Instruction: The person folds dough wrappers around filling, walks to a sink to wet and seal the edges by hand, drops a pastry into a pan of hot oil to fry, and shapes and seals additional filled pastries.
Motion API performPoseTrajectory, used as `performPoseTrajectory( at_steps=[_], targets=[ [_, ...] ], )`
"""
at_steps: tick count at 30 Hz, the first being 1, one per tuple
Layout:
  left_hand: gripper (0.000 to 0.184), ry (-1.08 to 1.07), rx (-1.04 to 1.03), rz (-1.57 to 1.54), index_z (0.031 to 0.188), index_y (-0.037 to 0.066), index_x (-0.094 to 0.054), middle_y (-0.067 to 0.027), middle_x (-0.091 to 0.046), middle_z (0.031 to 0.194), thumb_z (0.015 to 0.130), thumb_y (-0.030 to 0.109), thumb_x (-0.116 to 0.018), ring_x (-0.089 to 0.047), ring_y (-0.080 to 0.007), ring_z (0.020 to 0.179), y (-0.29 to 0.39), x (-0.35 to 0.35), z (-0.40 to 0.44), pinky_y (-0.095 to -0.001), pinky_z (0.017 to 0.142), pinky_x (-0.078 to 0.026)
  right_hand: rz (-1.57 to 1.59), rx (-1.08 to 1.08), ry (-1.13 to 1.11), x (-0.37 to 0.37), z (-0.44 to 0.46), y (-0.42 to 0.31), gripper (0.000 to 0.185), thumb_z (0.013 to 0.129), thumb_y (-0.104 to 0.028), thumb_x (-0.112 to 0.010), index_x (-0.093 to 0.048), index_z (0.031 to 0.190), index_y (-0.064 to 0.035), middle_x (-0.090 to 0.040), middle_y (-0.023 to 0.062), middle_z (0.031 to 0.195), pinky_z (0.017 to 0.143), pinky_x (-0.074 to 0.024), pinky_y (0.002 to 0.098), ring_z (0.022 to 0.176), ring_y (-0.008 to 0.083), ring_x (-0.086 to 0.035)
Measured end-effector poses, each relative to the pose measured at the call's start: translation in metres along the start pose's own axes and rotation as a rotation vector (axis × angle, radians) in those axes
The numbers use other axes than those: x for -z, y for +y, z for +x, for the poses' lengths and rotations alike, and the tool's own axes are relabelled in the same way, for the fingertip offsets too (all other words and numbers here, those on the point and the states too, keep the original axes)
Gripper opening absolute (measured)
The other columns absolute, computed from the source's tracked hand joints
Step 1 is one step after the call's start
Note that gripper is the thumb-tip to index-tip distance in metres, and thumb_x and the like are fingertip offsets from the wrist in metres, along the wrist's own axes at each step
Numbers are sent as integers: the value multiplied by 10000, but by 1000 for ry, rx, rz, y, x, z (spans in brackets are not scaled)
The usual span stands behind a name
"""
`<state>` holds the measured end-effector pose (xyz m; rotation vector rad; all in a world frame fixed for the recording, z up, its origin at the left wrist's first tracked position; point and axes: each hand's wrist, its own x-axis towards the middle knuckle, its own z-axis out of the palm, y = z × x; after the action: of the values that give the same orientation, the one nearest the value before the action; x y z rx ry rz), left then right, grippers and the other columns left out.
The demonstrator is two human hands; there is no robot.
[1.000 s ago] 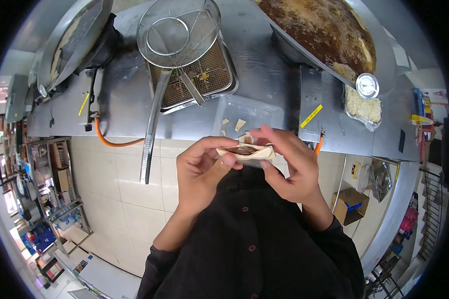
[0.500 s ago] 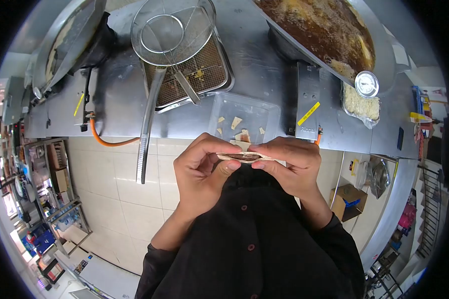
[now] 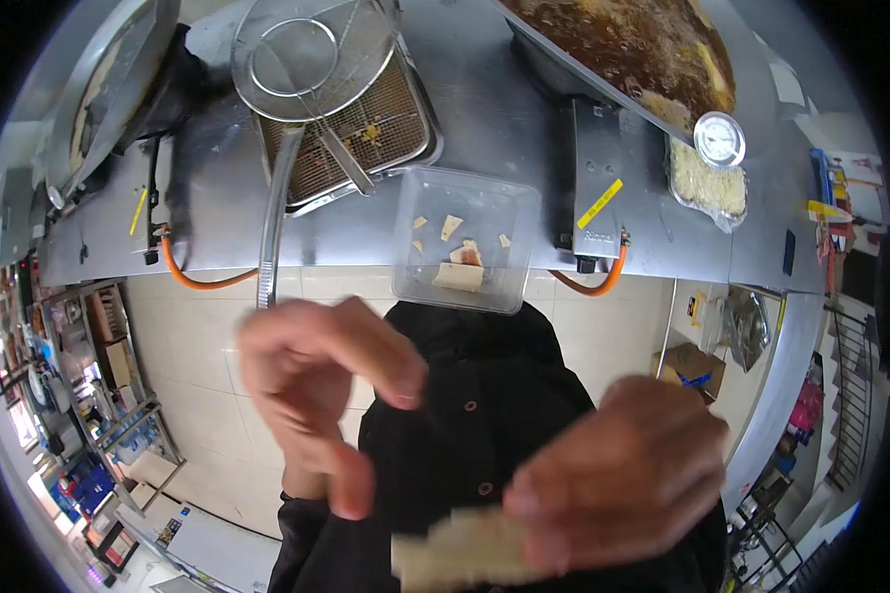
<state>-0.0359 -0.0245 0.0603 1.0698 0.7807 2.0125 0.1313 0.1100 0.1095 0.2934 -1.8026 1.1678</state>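
Note:
My right hand [image 3: 628, 479] pinches one end of a pale, flat piece of dough [image 3: 460, 550] low in front of the dark shirt; both are blurred by motion. To the left of it my left hand [image 3: 331, 385] is raised, thumb and fingers spread, with nothing between them. Beyond the hands, a clear plastic container [image 3: 526, 222] sits at the counter's front edge, with several pale dough scraps [image 3: 457, 276] inside. The filling seen earlier cannot be made out now.
Long-handled strainers [image 3: 280, 212] lie over a wire-mesh tray [image 3: 302, 183] at the back left. A large pan of bubbling brown oil [image 3: 643, 49] with a dial thermometer [image 3: 719, 139] stands at the back right. Orange hoses [image 3: 603, 287] hang at the counter's edge.
My hands have come apart and moved down toward my body. My left hand has let go of the dough piece, which my right hand still holds. The container is now fully in view.

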Motion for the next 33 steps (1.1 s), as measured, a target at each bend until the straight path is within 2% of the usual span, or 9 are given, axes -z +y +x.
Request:
performPoseTrajectory(
  at_steps=[2, 6, 13, 14, 17, 20, 23, 26, 33],
  targets=[
    [1018, 107, -76, 87, 1301, -69, -431, -123, -628, 805, 612, 572, -820, -612, -236, 766, -4, 13, -1, -335, 659, -512, 71, 78, -11, 4, 7, -7, 189, 686, -67, -781, -706, 851, -17, -678, 82, 775, 507, -539, 202, 636, 167, -660],
    [820, 342, 155, 412, 1318, -7, -454, -68, -593, 782, 740, 452, -813, -576, -171, 745, -12, 40, -16, -296, 686, -477, 63, 40, -43, 11, 7, -13, 247, 654, -56, -814, -705, 872, -17, -665, 76, 794, 521, -536, 190, 679, 175, -658],
    [297, 510, 563, 724, 1135, 37, -623, 3, -582, 778, 850, 67, -700, -513, -70, 698, -58, 86, -57, -211, 620, -398, -147, -638, -288, 30, 3, 12, 146, 811, -66, -687, -682, 954, -43, -679, 85, 831, 648, -527, 334, 728, 242, -660],
    [291, 475, 599, 812, 1127, 47, -629, 0, -582, 774, 847, 72, -703, -512, -70, 687, -65, 90, -63, -213, 604, -397, -478, -523, -39, 18, -27, 43, 162, 806, -93, -708, -686, 959, -46, -675, 104, 827, 608, -502, 317, 691, 204, -648],
    [265, 379, 689, 998, 1092, 71, -648, -22, -595, 777, 837, 95, -714, -522, -87, 646, -81, 98, -78, -233, 549, -406, -486, -990, -52, 18, -86, 109, 169, 821, -109, -696, -683, 967, -24, -694, 134, 864, 610, -502, 305, 653, 233, -653],
    [281, 361, 708, 1014, 1094, 69, -644, -36, -612, 803, 828, 108, -723, -547, -109, 666, -91, 99, -87, -245, 562, -427, -498, -1140, -124, 10, -126, 145, 193, 842, -138, -672, -679, 1011, -46, -691, 140, 933, 679, -525, 342, 753, 267, -665],
    [295, 377, 712, 1026, 1101, 76, -642, -58, -620, 890, 822, 117, -728, -573, -135, 695, -95, 101, -97, -258, 573, -448, -957, -705, -192, 7, -144, 168, 243, 839, -132, -648, -665, 1075, -77, -675, 125, 1015, 800, -525, 378, 942, 279, -639],
    [302, 386, 710, 1006, 1106, 76, -641, -63, -619, 916, 821, 117, -730, -578, -138, 702, -95, 104, -102, -261, 576, -454, -776, -874, -399, 4, -151, 172, 301, 817, -108, -646, -653, 1117, -107, -643, 106, 1098, 877, -504, 382, 1081, 272, -583],
    [318, 359, 764, 964, 1111, 76, -639, -72, -622, 909, 816, 128, -746, -583, -144, 702, -100, 104, -116, -267, 575, -459, -831, -699, -736, -29, -170, 192, 275, 720, -21, -657, -676, 985, -92, -580, 90, 1072, 875, -501, 396, 1074, 273, -540]
  ],
)
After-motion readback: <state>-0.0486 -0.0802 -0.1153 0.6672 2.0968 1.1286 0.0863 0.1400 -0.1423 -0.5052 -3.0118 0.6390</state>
